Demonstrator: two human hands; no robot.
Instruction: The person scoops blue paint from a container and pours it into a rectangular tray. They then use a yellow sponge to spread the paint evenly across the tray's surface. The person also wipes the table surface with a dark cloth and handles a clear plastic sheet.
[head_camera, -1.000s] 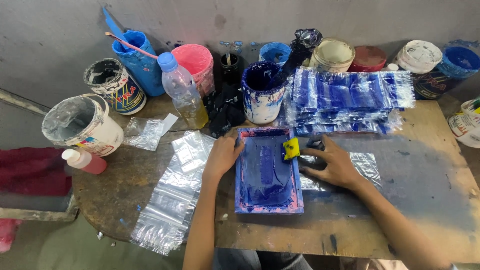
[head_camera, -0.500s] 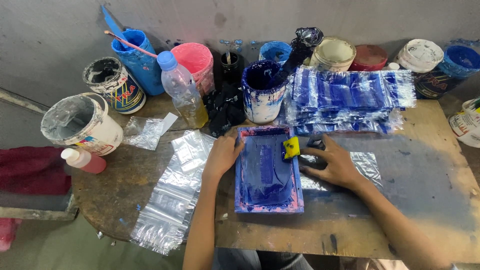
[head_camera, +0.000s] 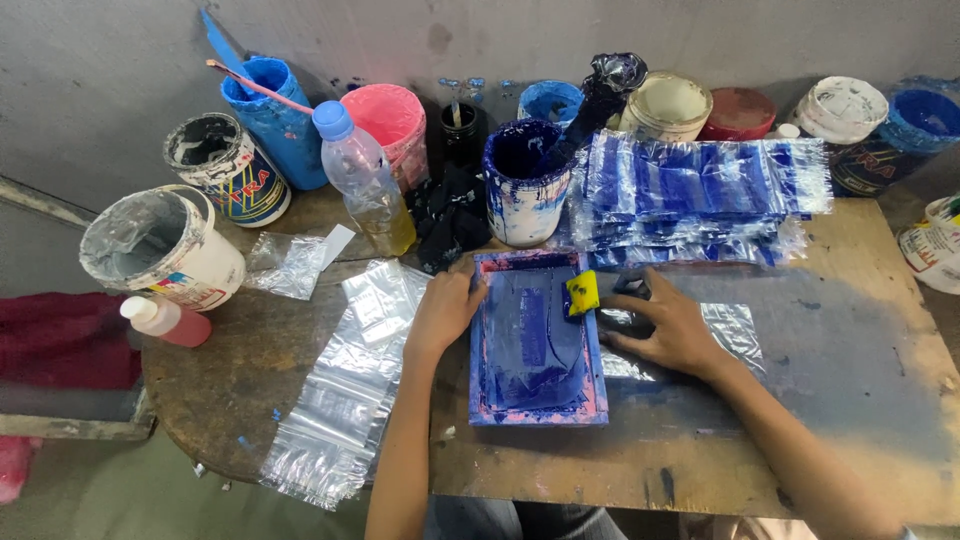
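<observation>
Left hand (head_camera: 443, 312) is laid palm down with loosely curled fingers on the left rail of the blue printing frame (head_camera: 536, 340), gripping nothing fully but pressing the frame's edge. Right hand (head_camera: 672, 330) is spread flat and open on a clear plastic bag (head_camera: 728, 330) lying just right of the frame, the fingertips reaching toward the frame's right rail. The frame is a shallow rectangular tray, coated in wet, glossy blue ink with pink showing through along the worn rim; it is set near the middle of the wooden table (head_camera: 850, 400), whose surface is rough, scuffed and stained grey-blue. A small yellow squeegee block (head_camera: 583, 294), smeared with blue, is rested on the frame's upper right edge. Crinkled transparent bags (head_camera: 345, 400) are strewn in an overlapping strip to the left of the frame, reaching the table's front edge. A stack of printed bags (head_camera: 700, 195), clear with blue bands, is piled behind the frame to the right. A blue-stained paint tub (head_camera: 522, 190) with a stirring stick is stood directly behind the frame. A clear plastic bottle (head_camera: 365, 185) holding yellowish liquid, capped blue, is upright to its left. A white bucket (head_camera: 165, 250), crusted grey inside, is placed at the far left.
</observation>
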